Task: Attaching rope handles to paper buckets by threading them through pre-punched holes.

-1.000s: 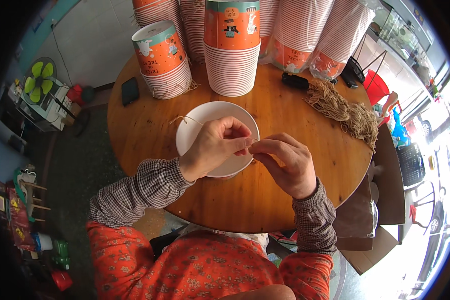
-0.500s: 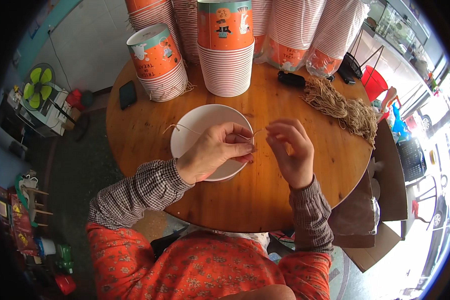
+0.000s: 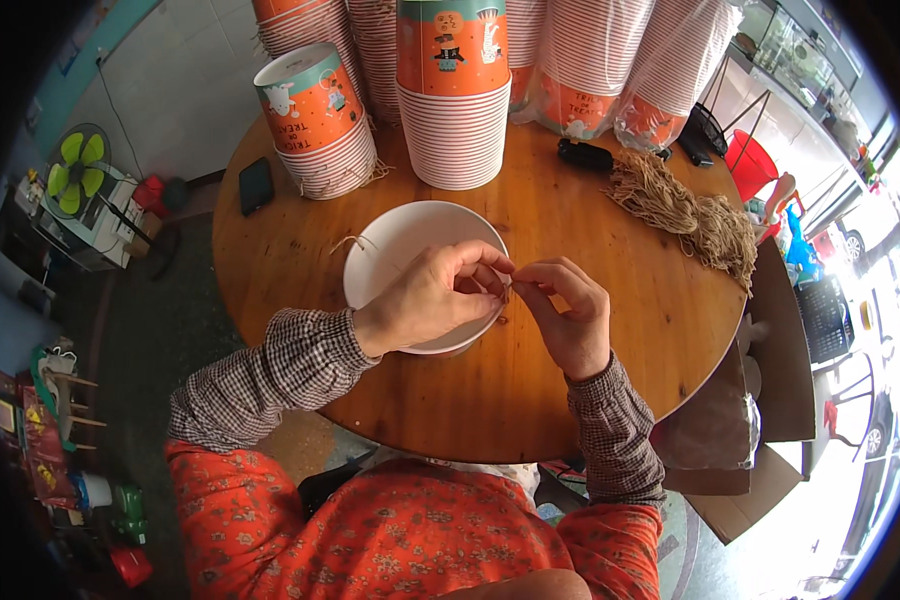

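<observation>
A white paper bucket (image 3: 410, 228) stands on the round wooden table with its mouth toward me. A thin tan string (image 3: 349, 241) loops over its left rim, and part of it runs across the mouth behind my hand. Over the bucket's right side is my left hand (image 3: 432, 296), its thumb and fingers closed around the string near the rim. My right hand (image 3: 568, 312) meets it just outside the right rim, thumb and forefinger pinched on the string's end. Fingers hide most of the string there.
Tall stacks of orange paper buckets (image 3: 452, 60) line the table's far side, some in clear plastic. A shorter stack (image 3: 315, 110) stands left, beside a black phone (image 3: 256, 186). A tan string bundle (image 3: 682, 212) lies right; cardboard boxes (image 3: 715, 430) sit beyond the table's right edge.
My right hand has moved left and down to meet my left fingers, pinching the string at the rim. The bucket has shifted slightly away from me.
</observation>
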Motion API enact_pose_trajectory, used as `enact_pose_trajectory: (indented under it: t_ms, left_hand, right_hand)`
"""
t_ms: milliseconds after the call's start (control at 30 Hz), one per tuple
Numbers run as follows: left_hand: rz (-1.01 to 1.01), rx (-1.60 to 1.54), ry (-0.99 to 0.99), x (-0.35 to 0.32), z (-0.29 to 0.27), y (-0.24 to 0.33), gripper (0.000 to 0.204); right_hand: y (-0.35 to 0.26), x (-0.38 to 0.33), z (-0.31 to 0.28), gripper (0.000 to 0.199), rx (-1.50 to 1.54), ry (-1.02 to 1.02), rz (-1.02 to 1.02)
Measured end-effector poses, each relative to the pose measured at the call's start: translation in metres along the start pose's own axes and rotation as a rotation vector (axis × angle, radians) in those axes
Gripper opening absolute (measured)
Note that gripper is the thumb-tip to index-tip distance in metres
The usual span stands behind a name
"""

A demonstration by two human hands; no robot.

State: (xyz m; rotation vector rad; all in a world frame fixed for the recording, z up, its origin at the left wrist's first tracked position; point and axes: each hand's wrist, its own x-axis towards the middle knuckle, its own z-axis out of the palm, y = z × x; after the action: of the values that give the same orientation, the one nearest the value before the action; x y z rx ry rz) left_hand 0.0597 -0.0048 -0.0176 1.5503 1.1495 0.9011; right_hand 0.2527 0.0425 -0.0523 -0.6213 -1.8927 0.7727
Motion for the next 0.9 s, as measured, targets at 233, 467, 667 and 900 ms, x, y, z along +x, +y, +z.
enact_pose_trajectory:
  t_ms: [233, 467, 667, 900]
  left_hand:
    - [-0.047, -0.04, 0.01, -0.002, 0.002, 0.002, 0.024]
    - [-0.04, 0.044, 0.069, -0.006, -0.002, 0.001, 0.019]
    - [-0.026, 0.045, 0.117, -0.009, -0.004, -0.004, 0.017]
    - [0.01, -0.057, 0.131, -0.007, 0.008, 0.007, 0.012]
  right_hand:
    - [-0.003, 0.0, 0.0, 0.012, -0.004, 0.056, -0.01]
    - [0.0, -0.005, -0.004, 0.01, -0.013, 0.073, 0.009]
    - [-0.009, -0.016, -0.009, 0.01, -0.111, 0.017, 0.003]
    - [-0.022, -0.017, -0.012, 0.013, -0.131, -0.115, -0.11]
